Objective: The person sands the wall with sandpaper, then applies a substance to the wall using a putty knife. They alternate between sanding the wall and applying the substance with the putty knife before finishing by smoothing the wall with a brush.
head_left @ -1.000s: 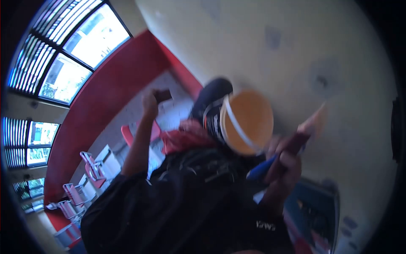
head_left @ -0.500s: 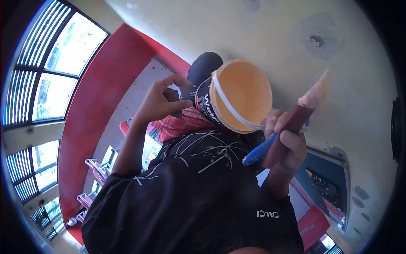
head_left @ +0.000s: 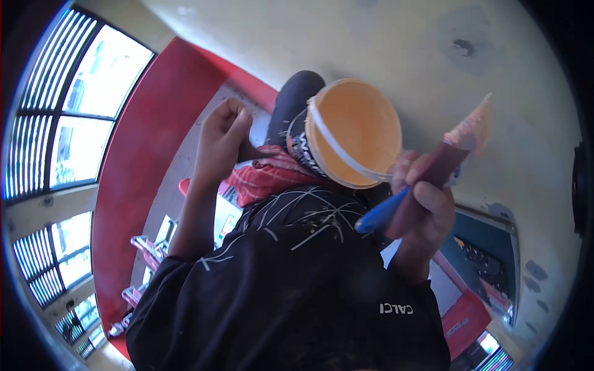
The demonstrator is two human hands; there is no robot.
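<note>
My right hand point(head_left: 427, 191) grips a dark red flat-handled putty knife point(head_left: 421, 207), its blade smeared with pale filler and pointing up toward the wall. A blue handle point(head_left: 380, 213) lies against it in the same grip. Next to those fingers, the white bail of a bucket point(head_left: 393, 120) reaches down; the bucket is tilted, its inside coated pale orange. To the left, my left hand point(head_left: 224, 133) is raised with curled fingers, close to a red checked cloth point(head_left: 266, 173) at my lap. I cannot tell what, if anything, is in it.
The pale wall point(head_left: 427, 37) on the right has grey patches and a hole point(head_left: 463, 47). A dark green board point(head_left: 482, 247) hangs lower down. On the left are a red wall band point(head_left: 139, 142), barred windows point(head_left: 93, 99) and pink-and-white chairs point(head_left: 148, 250).
My left hand has drawn away from the bucket's side, up and to the left, and its fingers have curled in. The right hand has shifted slightly right, still holding the putty knife.
</note>
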